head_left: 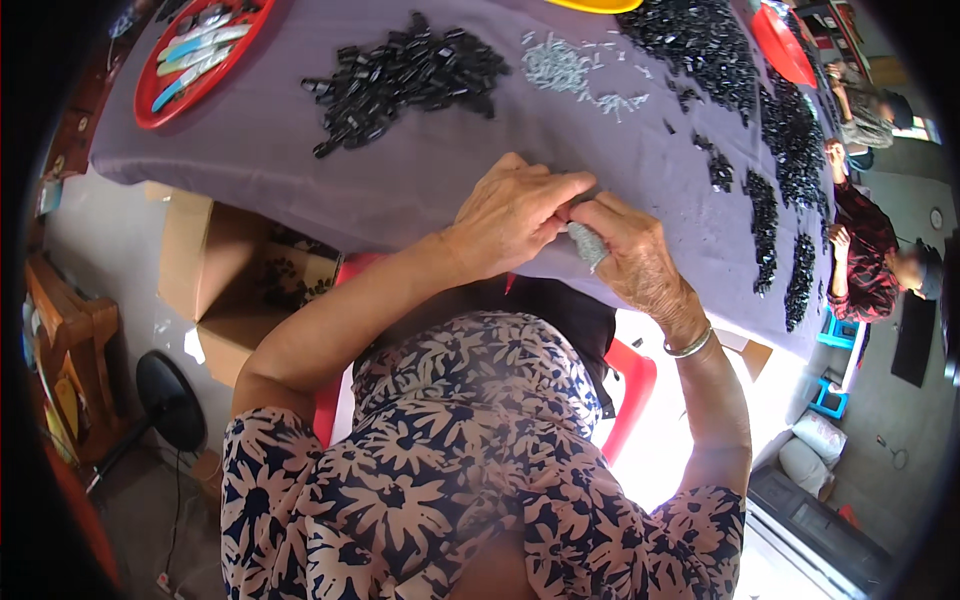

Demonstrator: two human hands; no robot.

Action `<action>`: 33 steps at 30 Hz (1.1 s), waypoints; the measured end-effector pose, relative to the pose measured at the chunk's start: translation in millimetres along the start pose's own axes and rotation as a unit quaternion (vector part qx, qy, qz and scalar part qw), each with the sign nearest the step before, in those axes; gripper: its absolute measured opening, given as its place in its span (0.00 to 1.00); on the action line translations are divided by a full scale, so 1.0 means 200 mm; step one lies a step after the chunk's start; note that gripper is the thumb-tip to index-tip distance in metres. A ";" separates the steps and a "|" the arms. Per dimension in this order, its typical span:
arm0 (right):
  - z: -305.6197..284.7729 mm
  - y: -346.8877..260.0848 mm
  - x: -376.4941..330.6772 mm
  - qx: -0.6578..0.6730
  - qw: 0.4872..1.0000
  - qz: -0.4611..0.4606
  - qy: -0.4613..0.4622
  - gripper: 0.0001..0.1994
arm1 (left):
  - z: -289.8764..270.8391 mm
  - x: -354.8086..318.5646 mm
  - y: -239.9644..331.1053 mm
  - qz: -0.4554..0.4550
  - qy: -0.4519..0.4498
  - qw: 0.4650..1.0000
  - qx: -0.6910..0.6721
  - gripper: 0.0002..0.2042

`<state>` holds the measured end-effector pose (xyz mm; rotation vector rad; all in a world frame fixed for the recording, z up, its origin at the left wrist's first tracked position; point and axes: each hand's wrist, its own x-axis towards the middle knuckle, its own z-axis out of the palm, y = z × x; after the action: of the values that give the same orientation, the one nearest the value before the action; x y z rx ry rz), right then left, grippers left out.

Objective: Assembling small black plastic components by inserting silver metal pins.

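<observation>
Above the near edge of the cloth-covered table, my two hands meet with fingers closed. My left hand [515,217] pinches at my right fingertips; whatever lies between them is hidden. In the curled fingers of my right hand [630,250] sits a pale grey speckled clump [588,245], similar in colour to the small pieces on the table. Beyond my hands are a pile of small shiny black parts [415,78] and, to its right, a loose scatter of small pale grey pieces [557,66].
Black parts [700,50] heap across the table's right side. A red tray [143,95] with knife-like tools stands far left; a red dish [783,45] lies far right. An open cardboard box [185,255] is below the table edge. Two people [870,250] sit at right.
</observation>
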<state>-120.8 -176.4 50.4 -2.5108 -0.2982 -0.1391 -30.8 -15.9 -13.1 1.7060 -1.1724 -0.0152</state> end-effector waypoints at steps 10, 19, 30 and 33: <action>0.05 0.02 -0.10 -0.044 0.999 0.016 0.024 0.13 | -0.02 0.00 0.02 0.014 -0.024 0.999 0.032 0.28; 0.06 0.03 -0.16 -0.018 0.996 0.030 0.080 0.10 | 0.02 0.04 0.04 0.018 -0.053 0.998 -0.005 0.29; 0.06 0.06 0.05 0.001 0.999 0.017 0.051 0.08 | -0.05 0.07 -0.03 0.006 -0.010 0.998 0.067 0.27; 0.04 0.06 0.11 -0.084 0.995 -0.042 0.012 0.10 | -0.06 0.05 -0.04 -0.033 0.023 0.998 0.047 0.26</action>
<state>-96.1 -177.0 41.2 -2.6626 -0.3962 -0.2370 -12.9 -14.7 -8.2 1.8178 -1.0972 0.0395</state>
